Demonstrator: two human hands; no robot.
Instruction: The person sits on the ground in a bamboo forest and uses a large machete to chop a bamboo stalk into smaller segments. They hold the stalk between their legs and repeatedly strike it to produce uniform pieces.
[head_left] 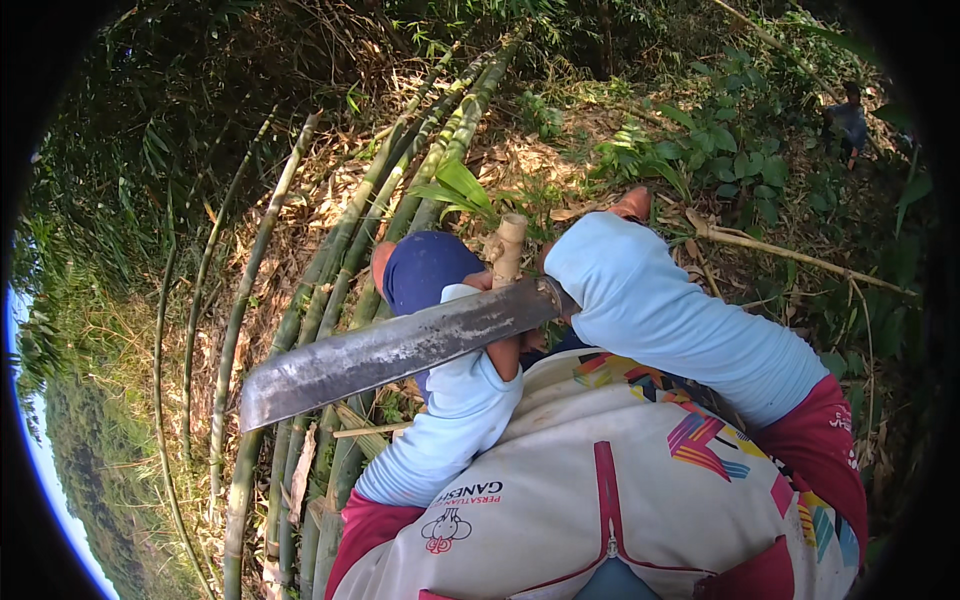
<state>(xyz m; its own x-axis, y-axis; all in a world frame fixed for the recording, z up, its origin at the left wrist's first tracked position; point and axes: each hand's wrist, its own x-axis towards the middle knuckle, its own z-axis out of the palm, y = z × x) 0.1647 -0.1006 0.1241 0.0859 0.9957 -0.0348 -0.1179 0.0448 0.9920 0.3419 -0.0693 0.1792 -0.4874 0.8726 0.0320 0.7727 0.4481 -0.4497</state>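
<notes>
A long machete [390, 350] with a dark, worn blade lies across my front, its broad tip toward the left. Its handle end runs in beneath my right cuff, where my right hand [567, 312] is closed on it, mostly hidden by the sleeve. Behind the blade, my left hand [480, 281] is closed around a short, pale bamboo piece [508, 245] that stands up with its cut end showing. The blade covers much of this hand, and the wrist [505, 355] shows below it. A navy-clad knee [430, 270] is beside the left hand.
Several long green bamboo poles [345, 245] run up the slope on my left. Dry leaves [540, 160] cover the ground ahead. A thin dry stalk [800, 255] and leafy plants [740, 150] are on the right. Another person [848, 125] is at the far right.
</notes>
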